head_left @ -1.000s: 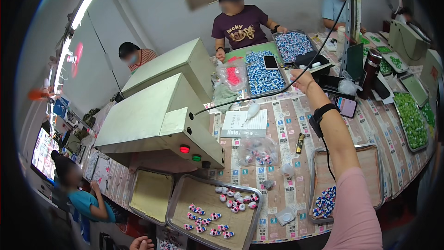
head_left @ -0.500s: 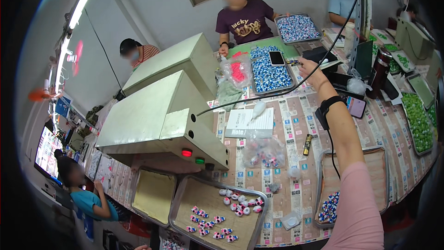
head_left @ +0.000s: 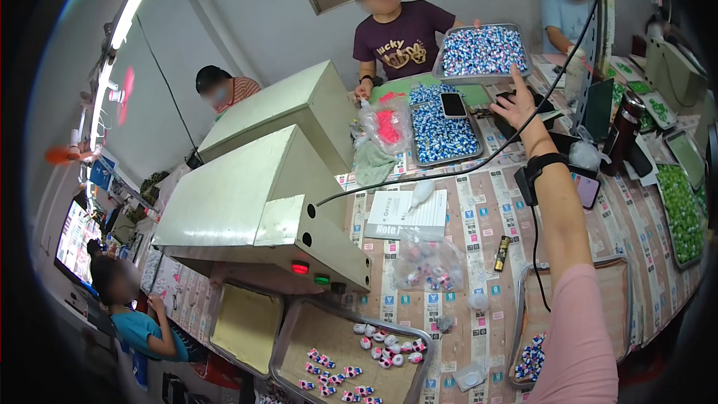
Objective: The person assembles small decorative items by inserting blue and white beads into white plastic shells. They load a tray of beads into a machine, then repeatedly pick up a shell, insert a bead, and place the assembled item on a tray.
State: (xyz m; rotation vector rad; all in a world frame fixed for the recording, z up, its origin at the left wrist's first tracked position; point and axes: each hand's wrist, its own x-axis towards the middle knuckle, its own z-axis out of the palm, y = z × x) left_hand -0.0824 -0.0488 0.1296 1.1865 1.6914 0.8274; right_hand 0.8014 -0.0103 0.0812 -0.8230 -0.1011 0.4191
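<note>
My right hand [head_left: 517, 107] reaches far across the table, fingers spread and holding nothing. Its raised index finger overlaps the lower right corner of a metal tray [head_left: 464, 79] heaped with small blue, white and pink pieces [head_left: 482, 49]. Whether it touches the tray cannot be told. A co-worker in a purple shirt [head_left: 426, 26] holds that tray up from behind. Below my hand lies a dark pouch-like item [head_left: 508, 126]. Left of it, a second tray [head_left: 456, 160] of blue and white pieces carries a phone [head_left: 452, 105]. My left hand is out of view.
A black cable [head_left: 419, 178] arcs over the table from a metal box machine [head_left: 224, 187]. Nearby are a notebook [head_left: 389, 228], squeeze bottle [head_left: 422, 194], plastic bag [head_left: 426, 265] and glue-stick-like tube [head_left: 502, 253]. Trays with figurines [head_left: 325, 365] and small pieces [head_left: 531, 359] lie closer.
My right hand has opened, its fingers spreading and rising toward the raised tray. The co-worker has brought that tray lower and tilted it toward me. The view has shifted slightly.
</note>
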